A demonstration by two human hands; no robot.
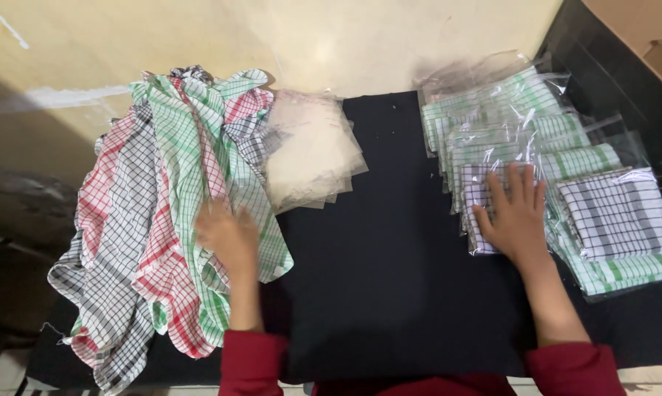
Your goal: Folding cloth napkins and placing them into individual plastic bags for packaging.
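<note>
On the left end of the black cloth-covered table [390,293] lies a loose heap of checked cotton towels [155,220] in red, green and grey on white, unfolded and spilling over the near edge. The left hand [227,235] rests on the green-checked towel at the right side of this heap; it is motion-blurred, fingers seem spread, and whether it grips the cloth cannot be told. Just right of the heap, touching its upper edge, sits a flat stack of empty clear plastic bags [310,150]. Bare black surface occupies the middle. Further right, a pile of folded checked towels sealed in clear plastic bags [521,117] overlaps in rows, mostly green-striped. The right hand [514,216] lies flat, fingers apart and released, palm down on a bagged grey-checked towel [477,192] at the pile's near left edge. Another bagged grey-checked towel [615,213] lies just right of that hand. Both sleeves are dark red.
</note>
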